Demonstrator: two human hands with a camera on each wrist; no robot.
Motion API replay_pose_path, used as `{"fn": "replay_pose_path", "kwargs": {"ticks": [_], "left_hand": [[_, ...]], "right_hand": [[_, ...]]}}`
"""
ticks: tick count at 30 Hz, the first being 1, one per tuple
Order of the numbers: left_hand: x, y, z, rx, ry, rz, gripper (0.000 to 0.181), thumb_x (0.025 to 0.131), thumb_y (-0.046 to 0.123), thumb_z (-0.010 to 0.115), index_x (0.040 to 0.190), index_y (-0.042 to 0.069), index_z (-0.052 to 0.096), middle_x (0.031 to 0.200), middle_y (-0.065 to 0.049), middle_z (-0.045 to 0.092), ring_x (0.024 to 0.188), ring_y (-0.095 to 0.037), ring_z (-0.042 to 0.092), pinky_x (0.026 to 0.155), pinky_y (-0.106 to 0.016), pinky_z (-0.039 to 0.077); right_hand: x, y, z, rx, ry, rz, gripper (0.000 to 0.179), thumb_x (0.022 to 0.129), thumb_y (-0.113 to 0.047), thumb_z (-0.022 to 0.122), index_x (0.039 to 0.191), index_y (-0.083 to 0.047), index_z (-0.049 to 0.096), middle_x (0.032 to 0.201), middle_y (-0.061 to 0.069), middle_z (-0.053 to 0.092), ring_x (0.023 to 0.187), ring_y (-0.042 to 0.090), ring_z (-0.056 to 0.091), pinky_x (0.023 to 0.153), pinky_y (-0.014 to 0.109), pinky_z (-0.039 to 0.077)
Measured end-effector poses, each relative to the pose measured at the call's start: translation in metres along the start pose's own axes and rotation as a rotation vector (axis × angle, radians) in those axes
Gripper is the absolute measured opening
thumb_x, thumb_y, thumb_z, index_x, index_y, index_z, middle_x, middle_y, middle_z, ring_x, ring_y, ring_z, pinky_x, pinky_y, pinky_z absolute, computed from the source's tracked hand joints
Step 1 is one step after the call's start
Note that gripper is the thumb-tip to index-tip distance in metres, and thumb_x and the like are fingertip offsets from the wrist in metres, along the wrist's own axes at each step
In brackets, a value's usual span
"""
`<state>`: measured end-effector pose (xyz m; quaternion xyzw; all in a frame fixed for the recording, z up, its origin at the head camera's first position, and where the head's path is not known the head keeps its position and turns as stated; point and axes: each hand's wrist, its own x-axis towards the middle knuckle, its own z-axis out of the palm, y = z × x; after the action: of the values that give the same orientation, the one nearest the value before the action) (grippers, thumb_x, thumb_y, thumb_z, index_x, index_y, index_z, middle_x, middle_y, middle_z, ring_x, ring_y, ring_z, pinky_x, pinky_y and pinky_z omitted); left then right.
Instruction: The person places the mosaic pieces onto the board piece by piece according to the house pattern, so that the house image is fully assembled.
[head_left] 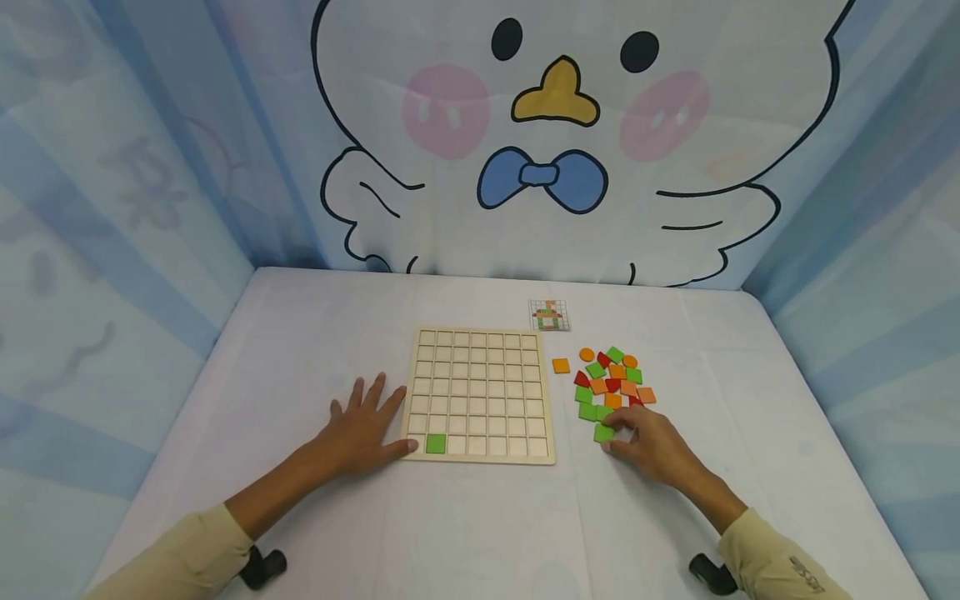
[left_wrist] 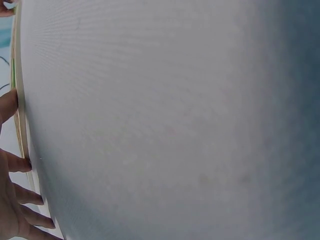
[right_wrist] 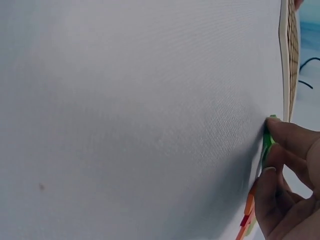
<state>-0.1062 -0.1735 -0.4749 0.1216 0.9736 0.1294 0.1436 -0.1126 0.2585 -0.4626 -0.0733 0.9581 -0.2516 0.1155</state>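
Note:
A square wooden grid board [head_left: 477,459] lies on the table, with one green square tile [head_left: 436,444] in its bottom row, second cell from the left. My left hand [head_left: 362,432] rests at the board's left side with fingers spread, its thumb on the lower left corner and forefinger at the left edge. To the right of the board, my right hand [head_left: 654,442] pinches a green square tile [head_left: 603,433] between thumb and forefinger, at the near end of a loose pile. In the right wrist view, the green tile [right_wrist: 267,137] shows between those fingertips.
The pile mixes green squares, orange squares [head_left: 612,401], orange discs [head_left: 587,354] and red pieces [head_left: 582,379]. One orange square [head_left: 561,366] lies apart, nearer the board. Behind the board's far right corner lies a small pattern card [head_left: 550,315]. Printed curtains stand around the white table [head_left: 480,533].

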Motion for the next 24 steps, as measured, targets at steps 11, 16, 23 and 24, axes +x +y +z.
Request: {"fn": "replay_pose_path", "kwargs": {"ticks": [11, 16, 23, 24], "left_hand": [[0.0008, -0.0008, 0.0013, 0.003, -0.001, 0.000, 0.089, 0.090, 0.060, 0.063, 0.157, 0.010, 0.034, 0.164, -0.029, 0.018, 0.147, -0.060, 0.014, 0.102, -0.083, 0.023], [0.0013, -0.0011, 0.0022, 0.006, 0.000, -0.001, 0.089, 0.090, 0.060, 0.063, 0.157, 0.010, 0.034, 0.164, -0.029, 0.018, 0.147, -0.060, 0.014, 0.102, -0.083, 0.024], [0.0009, -0.0006, 0.0018, 0.009, 0.006, 0.001, 0.088, 0.090, 0.060, 0.063, 0.157, 0.010, 0.034, 0.164, -0.029, 0.018, 0.147, -0.060, 0.014, 0.101, -0.083, 0.024], [0.0009, -0.0005, 0.0017, 0.009, 0.008, 0.002, 0.088, 0.090, 0.060, 0.063, 0.156, 0.010, 0.034, 0.163, -0.029, 0.018, 0.146, -0.060, 0.014, 0.101, -0.083, 0.024]], "right_hand": [[-0.0001, 0.0005, 0.0000, 0.014, -0.003, -0.028, 0.031, 0.084, -0.012, 0.080, 0.114, -0.008, 0.074, 0.092, 0.000, 0.066, 0.072, 0.014, 0.049, 0.059, 0.021, 0.044], [0.0008, 0.0016, -0.0032, 0.013, -0.015, -0.074, 0.027, 0.085, -0.012, 0.080, 0.112, -0.010, 0.076, 0.089, -0.002, 0.067, 0.071, 0.013, 0.050, 0.059, 0.021, 0.044], [0.0032, 0.0018, -0.0052, 0.012, -0.059, -0.084, 0.030, 0.087, -0.015, 0.078, 0.117, -0.014, 0.074, 0.087, -0.004, 0.065, 0.074, 0.012, 0.052, 0.062, 0.021, 0.047], [0.0036, 0.0015, -0.0049, 0.015, -0.064, -0.077, 0.030, 0.087, -0.015, 0.078, 0.117, -0.015, 0.074, 0.086, -0.004, 0.064, 0.074, 0.013, 0.053, 0.062, 0.021, 0.047]]}}
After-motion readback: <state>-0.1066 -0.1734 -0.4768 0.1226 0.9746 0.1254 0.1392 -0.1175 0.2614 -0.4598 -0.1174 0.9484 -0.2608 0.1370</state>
